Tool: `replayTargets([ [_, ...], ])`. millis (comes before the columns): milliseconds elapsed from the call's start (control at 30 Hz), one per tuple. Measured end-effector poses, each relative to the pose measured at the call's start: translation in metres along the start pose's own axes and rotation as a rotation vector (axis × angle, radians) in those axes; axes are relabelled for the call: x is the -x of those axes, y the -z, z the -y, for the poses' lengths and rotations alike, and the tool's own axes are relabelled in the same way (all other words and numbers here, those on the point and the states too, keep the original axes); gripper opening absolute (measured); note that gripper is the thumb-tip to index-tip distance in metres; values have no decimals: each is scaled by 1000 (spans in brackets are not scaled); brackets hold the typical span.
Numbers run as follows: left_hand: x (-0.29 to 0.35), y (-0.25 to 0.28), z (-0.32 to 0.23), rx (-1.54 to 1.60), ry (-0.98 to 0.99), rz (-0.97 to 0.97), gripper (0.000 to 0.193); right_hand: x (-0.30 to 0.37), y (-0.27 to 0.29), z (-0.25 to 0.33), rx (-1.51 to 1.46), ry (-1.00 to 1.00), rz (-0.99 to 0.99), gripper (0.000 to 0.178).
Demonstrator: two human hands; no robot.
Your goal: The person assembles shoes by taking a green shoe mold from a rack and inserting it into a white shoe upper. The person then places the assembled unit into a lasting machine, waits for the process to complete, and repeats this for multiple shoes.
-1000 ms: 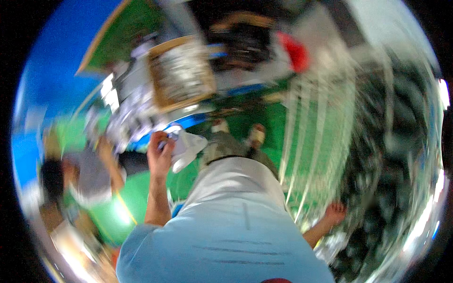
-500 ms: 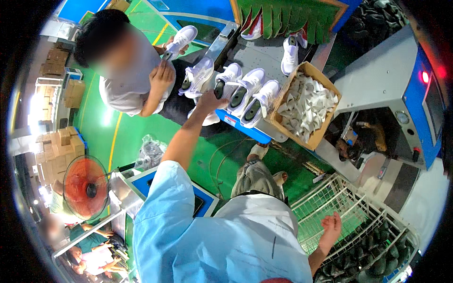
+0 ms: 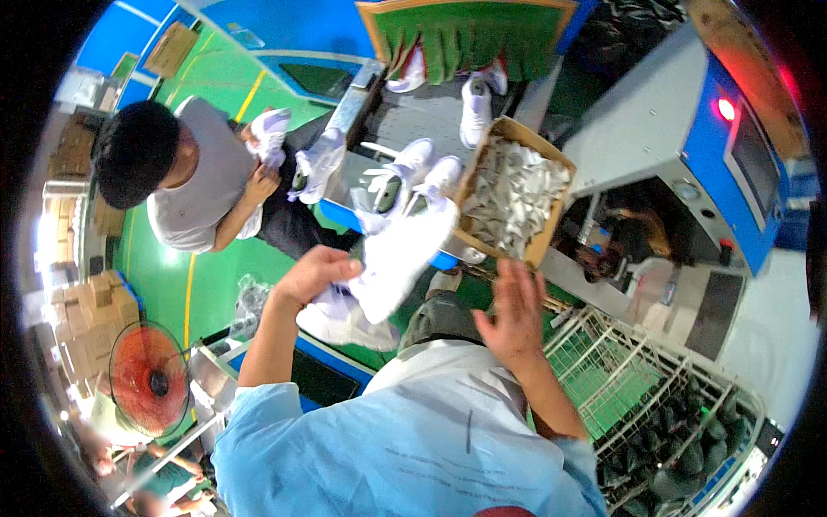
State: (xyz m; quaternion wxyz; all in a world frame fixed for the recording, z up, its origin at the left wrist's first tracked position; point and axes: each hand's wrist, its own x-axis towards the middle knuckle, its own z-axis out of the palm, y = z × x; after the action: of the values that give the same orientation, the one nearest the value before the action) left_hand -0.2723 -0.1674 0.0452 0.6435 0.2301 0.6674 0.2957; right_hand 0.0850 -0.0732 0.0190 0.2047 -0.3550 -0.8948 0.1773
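White sneaker (image 3: 407, 258), glare-bright and blurred, is in front of the torso off the near end of the conveyor, in the person's left hand (image 3: 312, 276), thumb on the near side, other fingers mostly hidden. Second white shoe (image 3: 345, 320) hangs just below it; probably the same hand has it, contact not clear. Should be light, soft in the upper and springy in the sole, not fragile, pale fabric likely to mark; best hold probably the heel collar or around the midsole, not the loose laces. Right hand (image 3: 519, 320) is empty, fingers spread, near the carton (image 3: 493, 245); can't tell if fingertips touch it. Carton is full of crumpled white pieces (image 3: 517, 189). More white shoes (image 3: 398, 179) stand beside it at the conveyor's (image 3: 422, 116) near end; green flaps (image 3: 482, 52) hang at the far end. Co-worker (image 3: 202, 172) at left holds another white shoe (image 3: 270, 131). Red fan (image 3: 148, 379) lower left, dark pieces (image 3: 685, 439) in a rack lower right.
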Motion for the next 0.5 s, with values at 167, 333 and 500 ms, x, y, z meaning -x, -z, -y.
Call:
replayTargets([
  [167, -13, -118, -42, 28, -64, 156, 47, -6, 28, -38, 72, 502, -109, 54],
  [333, -50, -202, -43, 124, -158, 252, 48, 54, 87, -100, -697, -505, -51, 109],
  [500, -73, -290, 9, 349, -164, 100, 16, 139, 99, -174, -1090, -817, -561, 90],
])
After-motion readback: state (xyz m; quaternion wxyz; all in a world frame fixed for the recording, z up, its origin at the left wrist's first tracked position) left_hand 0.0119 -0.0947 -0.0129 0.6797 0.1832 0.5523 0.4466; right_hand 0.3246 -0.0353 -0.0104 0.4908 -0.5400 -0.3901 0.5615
